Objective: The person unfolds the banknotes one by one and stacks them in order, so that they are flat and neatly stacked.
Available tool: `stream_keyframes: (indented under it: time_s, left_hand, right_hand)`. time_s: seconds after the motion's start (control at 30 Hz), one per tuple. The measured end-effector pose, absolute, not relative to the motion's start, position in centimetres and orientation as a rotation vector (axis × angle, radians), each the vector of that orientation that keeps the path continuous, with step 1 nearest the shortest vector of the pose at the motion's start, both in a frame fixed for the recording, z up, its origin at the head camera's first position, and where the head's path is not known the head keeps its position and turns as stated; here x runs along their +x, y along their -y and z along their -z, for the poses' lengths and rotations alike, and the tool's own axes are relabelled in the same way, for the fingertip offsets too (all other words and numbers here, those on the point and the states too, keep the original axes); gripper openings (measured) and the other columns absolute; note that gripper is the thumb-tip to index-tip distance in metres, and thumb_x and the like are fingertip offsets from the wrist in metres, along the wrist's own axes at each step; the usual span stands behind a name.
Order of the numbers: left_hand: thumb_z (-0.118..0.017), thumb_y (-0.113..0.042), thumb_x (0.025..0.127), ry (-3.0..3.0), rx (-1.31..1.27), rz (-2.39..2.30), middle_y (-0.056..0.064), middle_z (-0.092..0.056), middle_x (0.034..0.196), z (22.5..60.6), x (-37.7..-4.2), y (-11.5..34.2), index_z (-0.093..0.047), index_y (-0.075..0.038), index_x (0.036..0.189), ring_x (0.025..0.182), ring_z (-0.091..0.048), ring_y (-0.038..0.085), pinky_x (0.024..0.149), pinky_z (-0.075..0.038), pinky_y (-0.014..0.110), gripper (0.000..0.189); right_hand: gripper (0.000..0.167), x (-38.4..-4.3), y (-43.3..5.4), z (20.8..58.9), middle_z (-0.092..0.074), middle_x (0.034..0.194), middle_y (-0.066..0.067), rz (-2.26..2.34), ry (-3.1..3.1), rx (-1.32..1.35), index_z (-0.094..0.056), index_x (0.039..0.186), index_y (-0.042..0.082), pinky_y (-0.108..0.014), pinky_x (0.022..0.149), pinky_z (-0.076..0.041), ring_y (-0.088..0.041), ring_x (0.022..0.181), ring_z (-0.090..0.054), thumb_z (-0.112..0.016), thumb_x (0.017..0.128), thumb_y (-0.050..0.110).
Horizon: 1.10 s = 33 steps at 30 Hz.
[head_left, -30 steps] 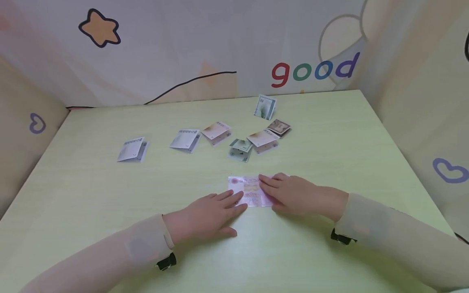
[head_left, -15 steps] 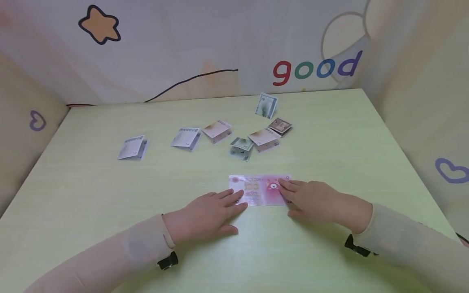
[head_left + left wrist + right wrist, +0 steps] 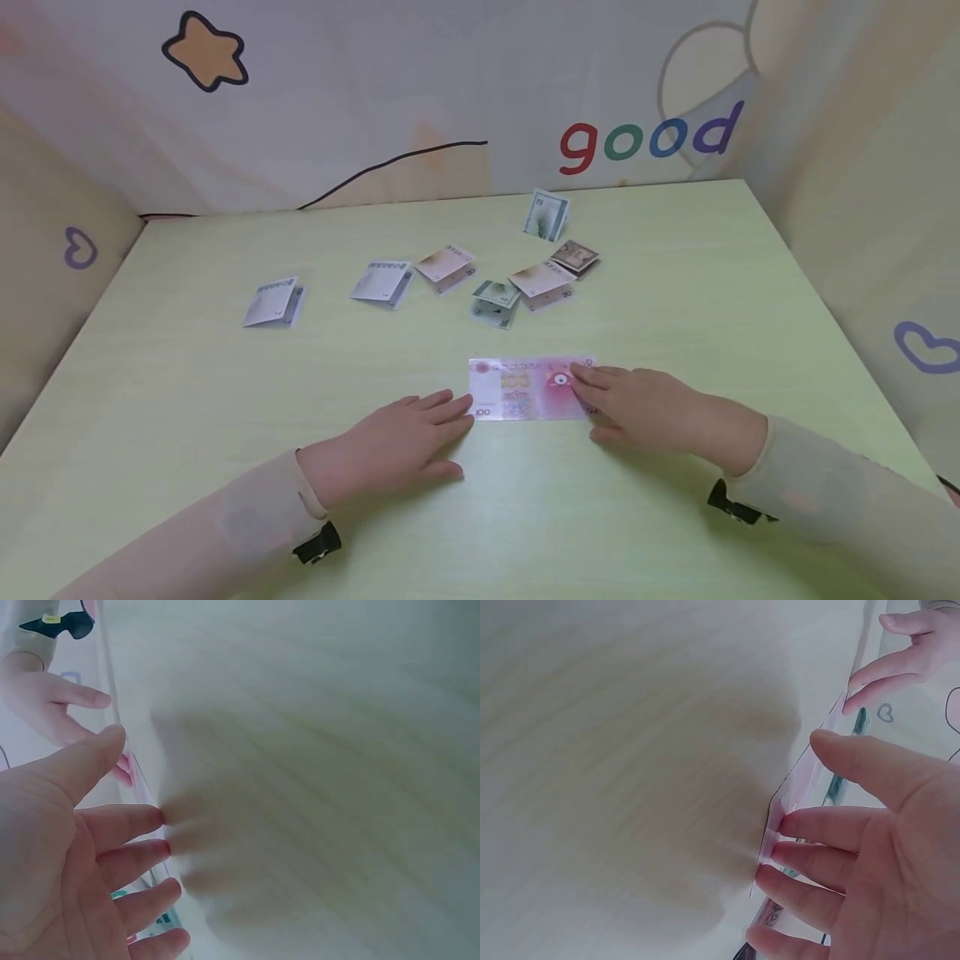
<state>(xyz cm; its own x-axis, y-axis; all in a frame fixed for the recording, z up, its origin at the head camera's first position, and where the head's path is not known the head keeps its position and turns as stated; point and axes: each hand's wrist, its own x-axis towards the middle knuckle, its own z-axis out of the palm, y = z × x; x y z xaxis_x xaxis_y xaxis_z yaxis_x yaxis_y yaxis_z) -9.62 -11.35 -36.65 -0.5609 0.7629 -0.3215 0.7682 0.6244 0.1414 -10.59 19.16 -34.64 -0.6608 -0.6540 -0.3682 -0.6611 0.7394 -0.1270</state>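
Note:
A pink 100 banknote (image 3: 517, 392) lies unfolded on the table in front of the person, its long side facing them. My right hand (image 3: 645, 408) rests its straight fingertips on the note's right end; in the right wrist view the fingers (image 3: 810, 855) touch the pink paper from above. At the left end, my left hand (image 3: 393, 442) has its fingers spread, fingertips right at the note's short edge. In the left wrist view the left fingers (image 3: 131, 855) are extended with nothing gripped.
Folded banknotes stand or lie farther back: a white-purple one (image 3: 272, 302) at left, another (image 3: 381, 283), a tan one (image 3: 445, 267), a green one (image 3: 495, 302), a second tan one (image 3: 540, 282), a brown one (image 3: 575, 257) and a blue-green one (image 3: 545, 215). A printed curtain (image 3: 337, 92) borders the table.
My right hand has slid rightward across the pink banknote to its right end, uncovering the middle. More recently my left hand has drawn back left, baring the note's left end.

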Motion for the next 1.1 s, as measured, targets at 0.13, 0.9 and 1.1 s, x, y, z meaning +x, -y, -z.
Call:
stream_keyframes:
  time_s: [0.13,0.9,1.1]
  left_hand:
    - [-0.048,-0.05,0.093,-2.518,1.244,0.0,0.01,-0.035,0.147,36.5,-9.6,11.7,-0.049,-0.008,0.136,0.135,-0.03,0.028,0.105,-0.031,0.046,0.06]
    - [-0.068,-0.024,0.086,-3.079,0.826,-0.467,0.018,-0.052,0.129,34.1,-15.6,20.5,-0.058,-0.001,0.124,0.118,-0.048,0.035,0.094,-0.041,0.05,0.045]
    - [-0.067,-0.018,0.087,-3.049,0.607,-0.575,0.021,-0.046,0.133,33.8,-18.0,24.5,-0.05,0.001,0.13,0.122,-0.041,0.04,0.098,-0.034,0.055,0.051]
  right_hand:
    - [0.063,-10.6,-19.2,34.9,-0.033,0.146,-0.016,-0.015,-2.555,-1.006,-0.042,0.138,0.0,-0.049,0.095,-0.042,-0.034,0.131,-0.035,-0.062,0.089,0.034]
    - [0.061,-10.4,-19.6,34.5,-0.039,0.143,-0.014,0.046,-2.619,-1.115,-0.042,0.139,0.001,-0.049,0.099,-0.038,-0.033,0.131,-0.035,-0.06,0.09,0.033]
    - [0.06,-10.4,-19.7,34.6,-0.04,0.143,-0.015,0.058,-2.62,-1.125,-0.042,0.138,0.001,-0.048,0.099,-0.037,-0.033,0.131,-0.036,-0.06,0.09,0.033]
